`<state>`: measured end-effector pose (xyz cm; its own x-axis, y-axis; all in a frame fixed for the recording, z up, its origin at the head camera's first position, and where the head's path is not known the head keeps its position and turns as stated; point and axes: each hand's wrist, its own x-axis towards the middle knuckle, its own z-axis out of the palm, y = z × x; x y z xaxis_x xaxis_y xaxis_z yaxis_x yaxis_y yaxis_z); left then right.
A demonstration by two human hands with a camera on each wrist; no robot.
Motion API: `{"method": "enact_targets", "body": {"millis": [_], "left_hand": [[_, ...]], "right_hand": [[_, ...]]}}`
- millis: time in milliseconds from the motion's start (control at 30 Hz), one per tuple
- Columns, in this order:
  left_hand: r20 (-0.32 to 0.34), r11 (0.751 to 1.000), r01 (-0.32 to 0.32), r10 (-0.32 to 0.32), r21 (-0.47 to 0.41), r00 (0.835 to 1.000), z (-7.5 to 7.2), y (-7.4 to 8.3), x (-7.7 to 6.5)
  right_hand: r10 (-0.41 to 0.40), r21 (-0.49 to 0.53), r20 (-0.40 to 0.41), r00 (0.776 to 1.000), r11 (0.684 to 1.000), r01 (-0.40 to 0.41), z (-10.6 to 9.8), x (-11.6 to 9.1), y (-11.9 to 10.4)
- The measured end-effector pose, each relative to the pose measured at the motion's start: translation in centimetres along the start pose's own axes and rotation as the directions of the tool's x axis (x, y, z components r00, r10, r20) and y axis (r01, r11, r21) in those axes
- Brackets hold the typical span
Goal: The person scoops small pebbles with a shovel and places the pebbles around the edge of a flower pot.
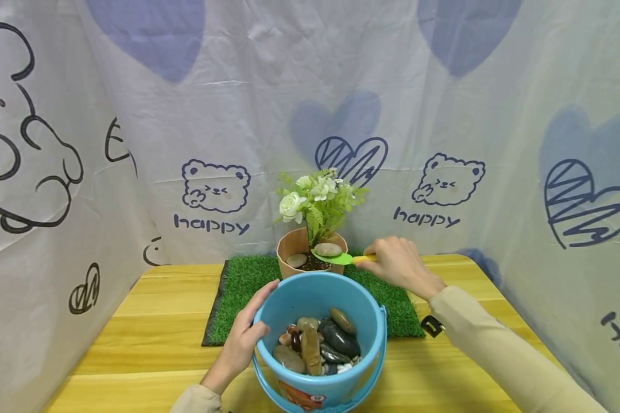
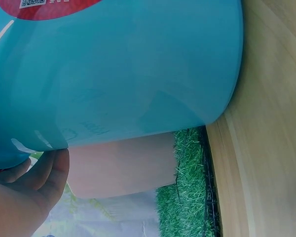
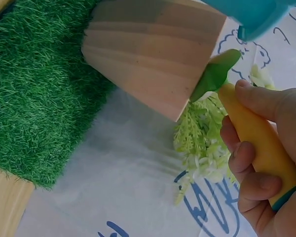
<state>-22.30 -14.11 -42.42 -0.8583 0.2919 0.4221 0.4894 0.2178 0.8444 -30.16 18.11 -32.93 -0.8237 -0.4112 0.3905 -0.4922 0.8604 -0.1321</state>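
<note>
My right hand [image 1: 400, 264] grips the yellow handle of a small garden trowel [image 3: 256, 136], fingers curled round it. On the trowel's green blade lies a pale smooth stone [image 1: 328, 249], over the opening of a peach flowerpot [image 3: 148, 44]. White flowers with green leaves [image 1: 322, 195] stand in the pot. Another stone [image 1: 297, 260] lies inside it at the left, beside dark soil. My left hand [image 1: 240, 338] holds the left rim of a light blue bucket [image 1: 294, 298], thumb over the edge and fingers along the outside. Several brown, black and white stones [image 1: 341, 338] fill the bucket's bottom.
The pot stands on a green artificial grass mat [image 1: 248, 275], directly behind the bucket. Both are on a yellow wooden table [image 1: 150, 321]. A white printed curtain [image 1: 237, 115] closes off the back and sides. The bucket's handle [image 1: 379, 367] hangs down at its front.
</note>
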Motion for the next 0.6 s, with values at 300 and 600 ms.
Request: {"method": "enact_targets", "body": {"millis": [300,600], "left_hand": [[-0.001,1.000,-0.007,0.007,0.006,1.000,0.0,-0.1,0.0],[-0.007,1.000,-0.009,0.009,0.014,1.000,0.0,-0.1,0.0]], "right_hand": [[0.047,0.023,0.049,0.998,0.999,-0.048,-0.6,0.8,0.2],[0.112,0.078,0.134,0.985,0.989,-0.123,-1.6,1.0,-0.2]]}}
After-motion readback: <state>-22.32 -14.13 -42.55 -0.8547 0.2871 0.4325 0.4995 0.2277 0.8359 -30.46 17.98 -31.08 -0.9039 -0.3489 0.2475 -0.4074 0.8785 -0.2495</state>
